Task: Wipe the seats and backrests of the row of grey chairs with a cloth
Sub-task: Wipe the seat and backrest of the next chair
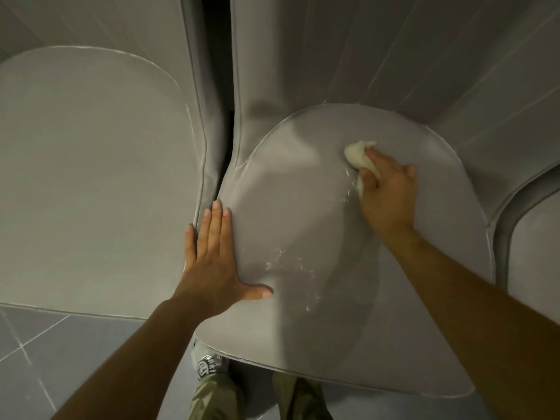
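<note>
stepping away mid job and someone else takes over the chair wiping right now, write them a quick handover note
Left hand: flat, fingers straight, resting on the left edge of the middle seat.
Right hand: grips the cloth, pressed on the back right part of that seat.
Done: wet streaks show the middle seat is partly wiped.
Left: finish this seat, then its backrest. The pictures do not show whether the left seat or the right chair has been wiped, so check both.
</note>
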Demonstrator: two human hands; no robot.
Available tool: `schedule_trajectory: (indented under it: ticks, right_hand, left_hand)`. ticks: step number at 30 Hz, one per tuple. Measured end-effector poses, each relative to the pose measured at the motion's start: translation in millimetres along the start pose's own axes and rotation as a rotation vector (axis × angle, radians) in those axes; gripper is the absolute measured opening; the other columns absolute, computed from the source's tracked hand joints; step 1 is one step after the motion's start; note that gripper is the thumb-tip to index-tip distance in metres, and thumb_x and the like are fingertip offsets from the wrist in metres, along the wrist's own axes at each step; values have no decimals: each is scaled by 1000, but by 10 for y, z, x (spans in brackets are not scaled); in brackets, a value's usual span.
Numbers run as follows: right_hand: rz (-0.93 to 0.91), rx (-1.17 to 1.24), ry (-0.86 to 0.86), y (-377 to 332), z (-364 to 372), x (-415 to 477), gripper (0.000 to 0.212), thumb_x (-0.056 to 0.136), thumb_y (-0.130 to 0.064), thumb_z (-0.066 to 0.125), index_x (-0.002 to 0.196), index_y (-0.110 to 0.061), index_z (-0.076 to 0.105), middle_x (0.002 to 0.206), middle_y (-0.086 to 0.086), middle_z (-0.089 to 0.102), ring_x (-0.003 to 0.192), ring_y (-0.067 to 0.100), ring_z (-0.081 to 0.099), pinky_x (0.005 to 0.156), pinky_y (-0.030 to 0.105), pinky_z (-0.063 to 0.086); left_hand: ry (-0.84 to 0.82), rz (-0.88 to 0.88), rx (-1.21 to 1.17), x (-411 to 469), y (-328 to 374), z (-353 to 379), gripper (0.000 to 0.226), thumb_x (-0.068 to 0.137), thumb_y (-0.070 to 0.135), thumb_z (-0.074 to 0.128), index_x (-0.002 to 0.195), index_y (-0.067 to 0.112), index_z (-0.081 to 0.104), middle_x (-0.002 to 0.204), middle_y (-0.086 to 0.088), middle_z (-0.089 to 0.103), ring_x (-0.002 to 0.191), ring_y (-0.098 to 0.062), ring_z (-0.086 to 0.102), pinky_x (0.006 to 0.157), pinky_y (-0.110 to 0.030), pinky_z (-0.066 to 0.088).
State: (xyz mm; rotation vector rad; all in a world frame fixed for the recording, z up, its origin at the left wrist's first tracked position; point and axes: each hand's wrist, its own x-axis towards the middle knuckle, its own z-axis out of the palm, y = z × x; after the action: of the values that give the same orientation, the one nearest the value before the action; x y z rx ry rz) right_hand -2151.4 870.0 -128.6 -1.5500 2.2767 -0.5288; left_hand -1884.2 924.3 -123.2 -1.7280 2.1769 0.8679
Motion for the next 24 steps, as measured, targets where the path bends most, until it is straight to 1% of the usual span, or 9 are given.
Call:
schedule_trajectory:
  ticks: [2,3,6,8,11,15,19,21,24]
  right_hand:
    - [-191,78,-91,-173,125,-287,42,81,-1,57,121,-13,61,125,5,60,113,22,56,94,35,33]
    - [-279,129,-142,-266,184,-511,42,78,1,59,117,-13,64,123,4,62,108,20,59,91,37,37]
    - [-365,170,-177,-470,283,-1132,39,76,0,67,113,-13,66,118,2,65,75,25,57,74,34,47]
    - [-356,183,-203,-503,285,-1231,36,80,-5,63,115,-13,65,119,2,64,73,30,56,74,38,50]
    - [-350,227,-249,-419,123,-1083,36,85,-9,51,120,-14,62,123,1,61,90,30,61,84,38,40]
    - [-119,147,93,-5,-133,-912,36,87,-1,57,123,-7,58,117,7,64,89,35,59,82,32,35]
    - [81,-11,131,501,-267,-933,38,92,-6,52,130,-6,51,126,11,58,99,40,51,84,22,28]
    - [96,18,145,391,-144,-1067,37,89,-1,54,125,-3,55,125,13,59,103,39,55,85,22,27]
    - [-21,84,93,-113,227,-1465,37,84,1,56,121,-4,59,118,13,63,93,37,60,87,36,36]
  left_hand:
    - [1,-6,3,5,11,5,136,39,95,29,129,23,-44,136,7,-51,126,-10,-48,100,-30,-35]
    - [2,-8,4,4,19,4,136,39,95,28,131,22,-42,137,7,-49,127,-10,-48,101,-29,-34]
    - [-10,-4,18,-25,30,-11,139,38,98,27,132,21,-40,139,5,-47,128,-11,-46,106,-32,-30]
    - [-30,26,50,-73,55,16,141,40,102,24,132,19,-42,139,2,-49,130,-15,-44,109,-36,-27]
    - [-68,74,75,-174,166,109,139,43,99,23,129,15,-47,137,-3,-53,129,-18,-47,109,-40,-27]
    - [-68,77,64,-204,249,186,134,43,95,23,121,18,-54,129,2,-59,125,-16,-50,100,-38,-36]
    - [-40,82,67,-175,243,230,134,39,94,23,118,21,-56,126,6,-61,121,-13,-54,101,-37,-36]
    - [-14,90,68,-161,232,266,134,37,94,23,119,22,-56,126,7,-60,121,-12,-54,100,-36,-37]
    - [39,103,76,-138,216,331,136,35,95,20,126,19,-49,138,3,-50,124,-12,-50,103,-36,-35]
